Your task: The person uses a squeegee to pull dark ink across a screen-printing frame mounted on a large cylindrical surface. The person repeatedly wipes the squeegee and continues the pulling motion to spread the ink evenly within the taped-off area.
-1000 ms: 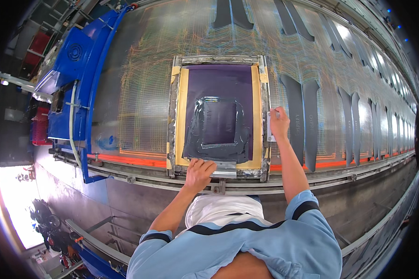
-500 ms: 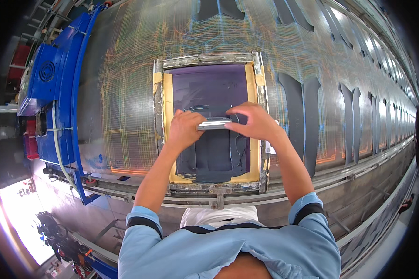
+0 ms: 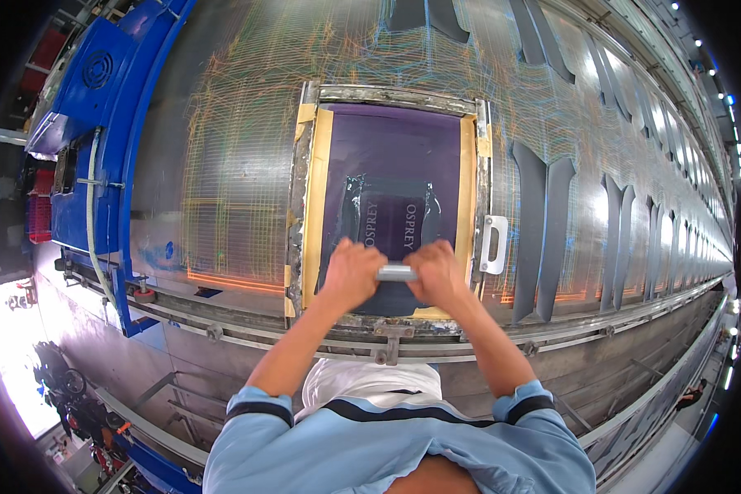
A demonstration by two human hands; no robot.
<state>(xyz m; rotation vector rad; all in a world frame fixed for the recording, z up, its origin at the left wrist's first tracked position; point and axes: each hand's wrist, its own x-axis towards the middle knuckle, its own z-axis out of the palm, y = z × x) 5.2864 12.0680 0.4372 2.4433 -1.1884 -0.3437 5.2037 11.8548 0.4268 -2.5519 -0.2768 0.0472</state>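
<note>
A screen-printing frame (image 3: pixel 298 210) with a dark purple mesh (image 3: pixel 387 136) lies on the long table in front of me. Both my left hand (image 3: pixel 352 273) and my right hand (image 3: pixel 436 276) are closed round the ends of a squeegee (image 3: pixel 396 272) with a silvery handle, near the frame's close end. Its blade is hidden behind my hands and the handle. Wet dark ink (image 3: pixel 351 198) shows on the mesh beyond the squeegee, with two rows of pale lettering between the glossy streaks. Yellowish tape (image 3: pixel 468 165) lines the frame's inner sides.
Pairs of dark cut fabric panels (image 3: pixel 545 230) lie in rows on the table at right. A white handle (image 3: pixel 493 244) sits at the frame's right side. At left stands a blue machine (image 3: pixel 99 165). A metal rail (image 3: pixel 255 337) runs along the table's near edge.
Both hands have drawn the squeegee toward my body, down the mesh. Lettering and glossy ink streaks now show where the hands were. The head view has shifted slightly.
</note>
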